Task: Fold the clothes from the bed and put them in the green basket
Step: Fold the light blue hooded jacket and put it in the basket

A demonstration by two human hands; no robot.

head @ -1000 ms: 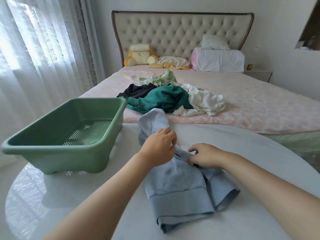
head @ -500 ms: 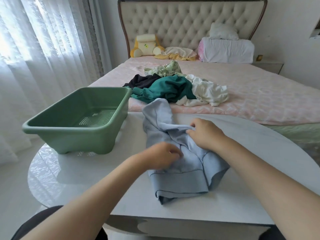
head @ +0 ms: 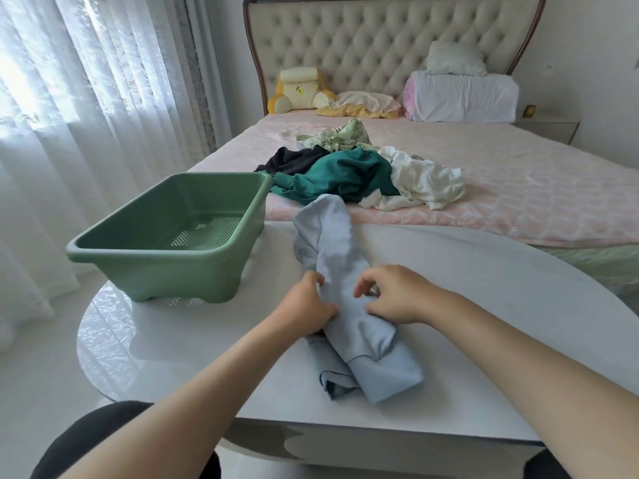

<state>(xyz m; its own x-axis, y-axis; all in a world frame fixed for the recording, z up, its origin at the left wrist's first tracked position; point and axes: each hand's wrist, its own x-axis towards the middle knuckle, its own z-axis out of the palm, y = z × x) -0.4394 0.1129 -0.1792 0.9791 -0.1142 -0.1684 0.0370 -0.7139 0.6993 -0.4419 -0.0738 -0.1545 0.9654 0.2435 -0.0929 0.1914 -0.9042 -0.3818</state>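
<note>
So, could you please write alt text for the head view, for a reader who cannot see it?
A person's left hand and right hand hold a partly folded light blue garment on a white table. An empty green basket stands to its left, and unfolded clothes lie heaped on the pink bed behind.

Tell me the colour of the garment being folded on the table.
Light blue garment, plain; clearest in the head view.

Sheer curtains [head: 86, 98] w/ daylight, tufted headboard [head: 380, 39]
</note>
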